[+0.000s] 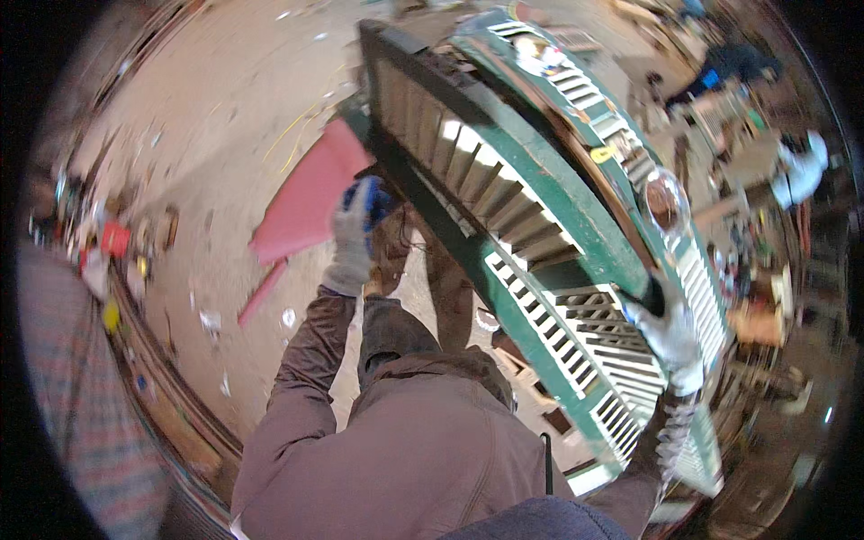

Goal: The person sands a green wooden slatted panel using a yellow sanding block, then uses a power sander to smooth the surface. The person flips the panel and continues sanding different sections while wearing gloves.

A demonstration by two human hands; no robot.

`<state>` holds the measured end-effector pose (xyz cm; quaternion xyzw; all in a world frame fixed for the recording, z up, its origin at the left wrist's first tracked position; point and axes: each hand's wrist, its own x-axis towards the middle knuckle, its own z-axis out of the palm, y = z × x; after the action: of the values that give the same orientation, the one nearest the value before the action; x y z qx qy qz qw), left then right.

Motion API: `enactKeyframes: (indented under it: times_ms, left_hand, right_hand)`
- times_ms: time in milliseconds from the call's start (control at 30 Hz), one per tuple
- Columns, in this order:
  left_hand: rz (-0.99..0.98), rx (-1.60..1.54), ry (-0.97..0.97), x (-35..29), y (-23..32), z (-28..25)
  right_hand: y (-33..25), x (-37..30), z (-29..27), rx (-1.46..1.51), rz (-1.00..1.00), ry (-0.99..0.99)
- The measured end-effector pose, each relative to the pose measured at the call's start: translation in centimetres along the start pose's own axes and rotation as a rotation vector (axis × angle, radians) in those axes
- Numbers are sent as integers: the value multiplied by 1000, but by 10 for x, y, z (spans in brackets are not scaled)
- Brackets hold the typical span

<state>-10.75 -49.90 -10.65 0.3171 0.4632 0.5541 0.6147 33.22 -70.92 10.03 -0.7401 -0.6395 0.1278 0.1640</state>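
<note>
A green wooden louvered shutter (576, 236) is tilted up in front of me and runs from the upper middle to the lower right. My left hand (355, 229), in a grey and blue work glove, is closed at the shutter's near left edge; motion blur softens the fingers. On the far right edge, my right hand (668, 335) in a similar glove grips the frame, its fingertips partly hidden behind the wood. Beyond it lies a second green and white louvered shutter (576, 88), with a yellow tool (602, 155) on top.
A pink-red sheet (310, 193) lies on the dusty floor by my left hand. A clear round container (666, 202) stands beyond the shutter. Two people, one in dark clothes (724, 70) and one in light blue (799, 171), are among wood scraps at the right. Striped cloth (76, 360) fills the left edge.
</note>
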Motion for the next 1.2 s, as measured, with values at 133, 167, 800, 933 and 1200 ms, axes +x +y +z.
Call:
enactKeyframes:
  times_ms: [133, 167, 800, 933, 1200]
  left_hand:
    - [176, 142, -45, 100, 58, -29]
    - [190, 166, -78, 125, 67, -37]
    - [154, -550, -322, 295, 61, 15]
    - [96, -563, -486, 293, 50, -30]
    - [199, -341, -335, 272, 66, -34]
  right_hand:
    - [-73, 90, 46, -198, -76, 110]
    - [-95, 114, 56, -128, -19, 98]
    - [-212, 147, 155, -500, 125, 313]
    - [-212, 115, 167, -462, 60, 234]
    - [-228, 79, 195, -571, 92, 228]
